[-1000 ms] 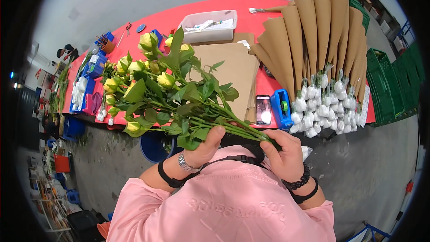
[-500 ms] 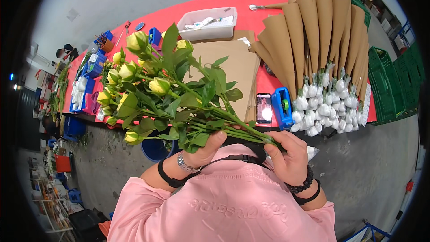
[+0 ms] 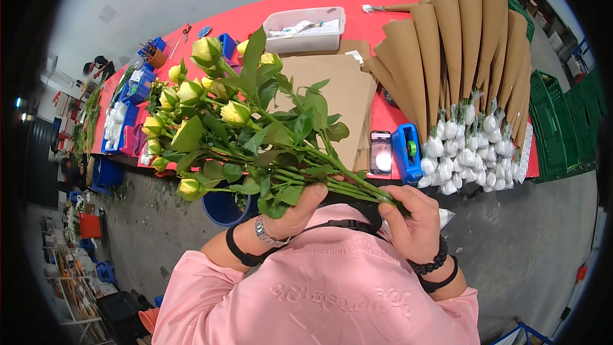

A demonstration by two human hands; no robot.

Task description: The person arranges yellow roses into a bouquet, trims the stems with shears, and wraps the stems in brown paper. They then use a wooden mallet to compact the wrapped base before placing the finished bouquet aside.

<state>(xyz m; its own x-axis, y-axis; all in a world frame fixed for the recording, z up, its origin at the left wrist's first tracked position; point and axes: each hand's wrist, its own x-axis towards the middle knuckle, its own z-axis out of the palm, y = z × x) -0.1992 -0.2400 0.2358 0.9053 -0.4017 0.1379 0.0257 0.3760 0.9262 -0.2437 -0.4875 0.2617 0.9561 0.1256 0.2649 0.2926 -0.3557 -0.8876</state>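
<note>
A bunch of yellow roses (image 3: 233,114) with long leafy stems lies across in front of me, blooms to the left and stem ends to the right. My left hand (image 3: 299,207) is wrapped round the middle of the stems. Near the stem ends, my right hand (image 3: 408,217) pinches the bunch together, thumb on the near side. The tips of several fingers are hidden behind the stems. Beyond the bunch, a stack of flat brown paper sheets (image 3: 348,89) rests on the red-covered table (image 3: 242,16).
Several brown paper cones (image 3: 460,38) with white-wrapped ends lie at the right, beside green crates (image 3: 555,128). A phone (image 3: 380,153) and a blue tape dispenser (image 3: 408,153) sit at the near edge. A translucent bin (image 3: 306,41) stands behind; a blue bucket (image 3: 223,211) is below.
The view has shifted slightly, so the table and its things appear a little further right. Both hands keep their hold on the roses, which hardly move.
</note>
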